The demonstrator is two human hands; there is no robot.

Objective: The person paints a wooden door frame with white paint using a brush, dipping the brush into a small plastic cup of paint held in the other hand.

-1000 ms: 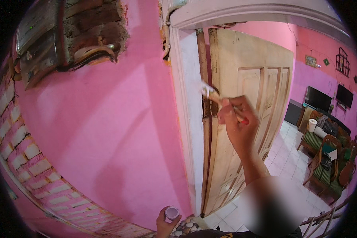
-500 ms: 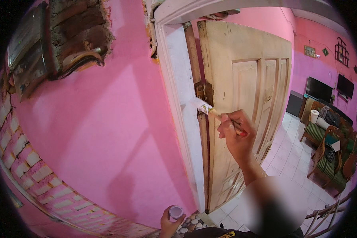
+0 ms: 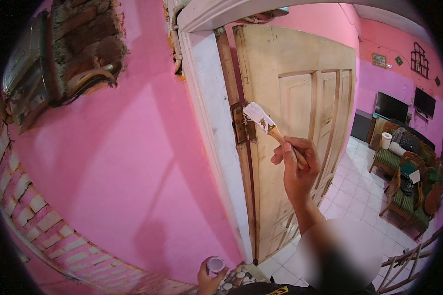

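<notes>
- The brush (image 3: 276, 135) sits in the right grip (image 3: 300, 161), its handle pinched between thumb and fingers, closed narrow around it.
- The bristles (image 3: 254, 112), up and to the left of that grip, are coated in white; whether they touch anything behind them cannot be told.
- The small cup (image 3: 215, 265) is held upright in the left grip (image 3: 208, 279), thumb and fingers curled around its side; its inside looks pale lilac, the fill level unclear.
- Left of the bristles is a rusty hinge (image 3: 239, 125); the wooden door (image 3: 300, 56) stands behind the right grip.
- The pale door frame (image 3: 206, 83) rises above the left grip, beside the pink wall (image 3: 108, 172).
- Rounded pebbles (image 3: 238, 276) lie just right of the left grip.
</notes>
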